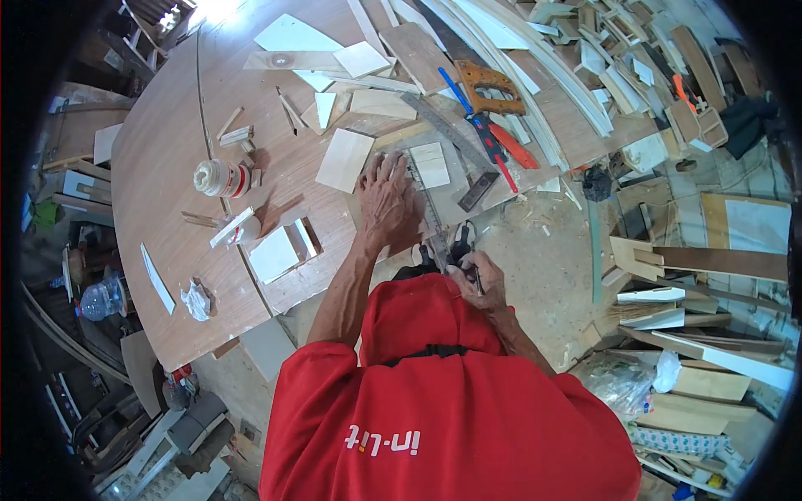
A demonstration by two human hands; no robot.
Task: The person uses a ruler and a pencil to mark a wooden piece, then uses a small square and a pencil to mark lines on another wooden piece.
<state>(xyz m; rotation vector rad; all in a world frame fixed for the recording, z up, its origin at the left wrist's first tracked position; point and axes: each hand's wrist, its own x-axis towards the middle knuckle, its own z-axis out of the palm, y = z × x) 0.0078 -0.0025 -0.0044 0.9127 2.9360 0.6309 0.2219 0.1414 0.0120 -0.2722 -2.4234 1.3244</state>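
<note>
My left hand lies flat with its fingers stretched out on the work surface, against the left side of a long narrow ruler. A small pale square piece lies to the right of that ruler. Near the table's front edge, close to the ruler's lower end, my right hand is closed round a thin, dark, pencil-like stick; its tip is hard to make out. Left of my left hand is a larger pale board. A try square with a dark handle and metal blade rests on the right.
A handsaw and red-and-blue tools lie at the table's right. An open jar, a small cup and crumpled white paper stand or lie left. Long strips and offcuts surround the table.
</note>
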